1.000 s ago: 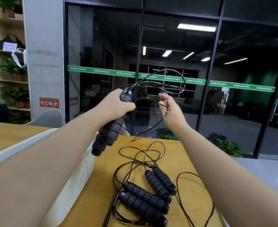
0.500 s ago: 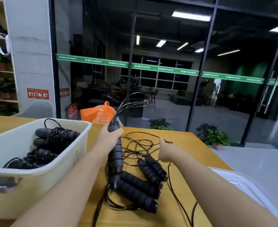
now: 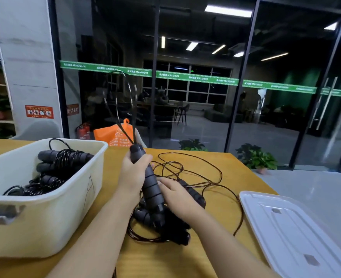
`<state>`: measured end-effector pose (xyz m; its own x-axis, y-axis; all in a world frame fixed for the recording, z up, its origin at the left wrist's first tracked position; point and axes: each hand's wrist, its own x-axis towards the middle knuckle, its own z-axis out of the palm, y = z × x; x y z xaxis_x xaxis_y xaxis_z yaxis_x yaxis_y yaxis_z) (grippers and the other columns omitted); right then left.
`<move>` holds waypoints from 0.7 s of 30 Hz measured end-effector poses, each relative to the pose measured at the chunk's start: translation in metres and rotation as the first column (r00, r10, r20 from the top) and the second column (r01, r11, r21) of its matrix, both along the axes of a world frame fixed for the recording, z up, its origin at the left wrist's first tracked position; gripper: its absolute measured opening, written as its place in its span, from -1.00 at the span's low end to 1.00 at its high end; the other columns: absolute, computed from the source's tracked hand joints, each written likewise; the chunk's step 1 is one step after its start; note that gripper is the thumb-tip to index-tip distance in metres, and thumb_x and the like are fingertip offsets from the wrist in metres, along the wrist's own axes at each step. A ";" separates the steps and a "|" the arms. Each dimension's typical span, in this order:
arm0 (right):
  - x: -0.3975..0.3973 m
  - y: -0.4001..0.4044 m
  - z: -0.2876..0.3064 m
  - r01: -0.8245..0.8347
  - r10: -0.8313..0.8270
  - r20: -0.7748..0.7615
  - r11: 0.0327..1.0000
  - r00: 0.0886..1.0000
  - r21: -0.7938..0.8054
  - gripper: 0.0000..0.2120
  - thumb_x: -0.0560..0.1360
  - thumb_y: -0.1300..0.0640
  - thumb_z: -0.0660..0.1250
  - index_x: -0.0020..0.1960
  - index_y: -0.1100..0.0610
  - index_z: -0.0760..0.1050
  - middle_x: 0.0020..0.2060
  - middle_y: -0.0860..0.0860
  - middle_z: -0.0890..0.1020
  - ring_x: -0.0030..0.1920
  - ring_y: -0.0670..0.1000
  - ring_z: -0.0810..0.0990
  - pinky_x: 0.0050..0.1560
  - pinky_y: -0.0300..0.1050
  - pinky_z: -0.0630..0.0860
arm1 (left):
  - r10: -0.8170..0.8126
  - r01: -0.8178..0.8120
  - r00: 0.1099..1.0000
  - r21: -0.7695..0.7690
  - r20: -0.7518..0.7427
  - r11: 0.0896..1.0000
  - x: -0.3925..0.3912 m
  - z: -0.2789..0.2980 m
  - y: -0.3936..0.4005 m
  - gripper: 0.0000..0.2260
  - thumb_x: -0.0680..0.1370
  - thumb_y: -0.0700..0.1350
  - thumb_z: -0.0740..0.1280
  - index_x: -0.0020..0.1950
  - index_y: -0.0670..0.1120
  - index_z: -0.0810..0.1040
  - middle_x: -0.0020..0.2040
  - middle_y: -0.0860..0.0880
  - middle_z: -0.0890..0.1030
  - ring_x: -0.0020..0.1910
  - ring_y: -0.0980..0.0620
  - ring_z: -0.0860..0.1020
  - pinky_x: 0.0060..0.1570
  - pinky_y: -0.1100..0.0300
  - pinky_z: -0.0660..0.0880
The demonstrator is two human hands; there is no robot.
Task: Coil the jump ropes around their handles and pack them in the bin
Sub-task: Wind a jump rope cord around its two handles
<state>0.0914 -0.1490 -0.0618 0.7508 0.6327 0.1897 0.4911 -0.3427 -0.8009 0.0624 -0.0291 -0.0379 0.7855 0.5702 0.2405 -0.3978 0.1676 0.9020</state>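
Seen from the head camera, a person's left hand (image 3: 132, 175) is closed around the upper part of a pair of black foam jump-rope handles (image 3: 150, 187), holding them nearly upright above a wooden tabletop (image 3: 221, 163). A bundle of thin black cord loops (image 3: 125, 101) rises from the top of the handles, above the fist, and stands against the dark glass wall behind. The right hand (image 3: 177, 197) rests against the lower right side of the same handles, fingers curved onto the foam; how firmly it grips cannot be told.

Directly beneath both hands, more jump ropes (image 3: 165, 223) lie uncoiled on the tabletop: several black handles heaped together, partly hidden by the right wrist, with their loose cord (image 3: 205, 177) sprawling in wide loops toward the far edge and the right side of the tabletop.

To the left of the left forearm stands a cream plastic bin (image 3: 81, 197), marked with a drawn triangle on its near wall. Inside it lie coiled jump ropes (image 3: 59, 165), their cords wound around the handles, stacked against the far left of the bin. The held handles are just beside the bin's right wall, not over it.

At lower right, a white lid (image 3: 296, 227) lies flat at the tabletop's edge, well apart from both hands. An orange bag (image 3: 113, 135) shows beyond the tabletop.
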 end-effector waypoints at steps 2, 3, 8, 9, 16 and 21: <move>-0.003 -0.009 -0.005 -0.009 0.013 -0.056 0.998 0.998 0.062 -0.73 0.65 0.02 0.13 0.28 -0.04 0.49 0.08 -0.15 0.61 0.11 -0.16 0.56 0.18 -0.15 0.50 | -0.056 0.057 0.998 -0.028 0.027 0.998 -0.005 -0.005 -0.005 -0.87 0.55 -0.21 0.29 0.08 -0.07 0.51 -0.18 -0.12 0.55 -0.18 -0.03 0.53 -0.12 0.03 0.50; -0.004 -0.015 -0.007 -0.030 0.040 -0.101 0.995 0.994 0.098 -0.74 0.64 0.08 0.16 0.28 -0.04 0.48 0.08 -0.16 0.60 0.11 -0.19 0.56 0.15 -0.22 0.50 | -0.083 0.085 0.996 -0.056 0.029 0.995 -0.007 -0.009 -0.006 -0.83 0.56 -0.20 0.27 0.13 -0.07 0.53 -0.19 -0.11 0.56 -0.17 -0.03 0.53 -0.09 0.00 0.50; -0.006 -0.031 -0.022 -0.073 0.141 -0.306 0.972 0.942 0.224 -0.62 0.53 0.19 0.26 0.34 0.04 0.39 0.09 0.05 0.61 -0.01 0.04 0.65 0.00 -0.10 0.61 | -0.241 0.249 0.968 -0.232 0.065 0.940 -0.011 -0.026 -0.011 -0.72 0.57 -0.21 0.24 0.26 0.00 0.50 0.02 -0.12 0.67 0.00 -0.07 0.62 -0.06 0.00 0.59; -0.007 -0.030 -0.023 -0.059 0.144 -0.326 0.964 0.934 0.258 -0.64 0.55 0.22 0.23 0.34 0.07 0.38 0.02 0.07 0.61 -0.10 0.04 0.64 -0.11 -0.12 0.60 | -0.266 0.273 0.962 -0.255 0.064 0.928 -0.012 -0.029 -0.011 -0.71 0.57 -0.22 0.24 0.25 0.01 0.48 0.04 -0.13 0.67 0.00 -0.11 0.62 -0.12 -0.01 0.60; -0.012 -0.026 -0.023 -0.007 0.104 -0.312 0.955 0.944 0.296 -0.66 0.60 0.25 0.14 0.33 0.02 0.43 -0.11 0.06 0.64 -0.23 -0.04 0.62 -0.19 -0.14 0.60 | -0.296 0.282 0.955 -0.295 0.000 0.913 -0.015 -0.048 -0.015 -0.74 0.56 -0.22 0.23 0.25 -0.08 0.42 0.02 -0.25 0.61 -0.20 -0.26 0.61 -0.32 -0.14 0.57; -0.016 -0.025 -0.022 0.001 0.068 -0.271 0.969 0.960 0.247 -0.70 0.59 0.18 0.16 0.20 -0.12 0.51 0.07 -0.03 0.67 0.07 -0.01 0.64 0.12 -0.05 0.58 | -0.255 0.251 0.966 -0.309 0.027 0.917 -0.012 -0.052 -0.018 -0.78 0.57 -0.20 0.24 0.21 -0.07 0.47 0.05 -0.20 0.66 0.02 -0.24 0.63 -0.05 -0.13 0.57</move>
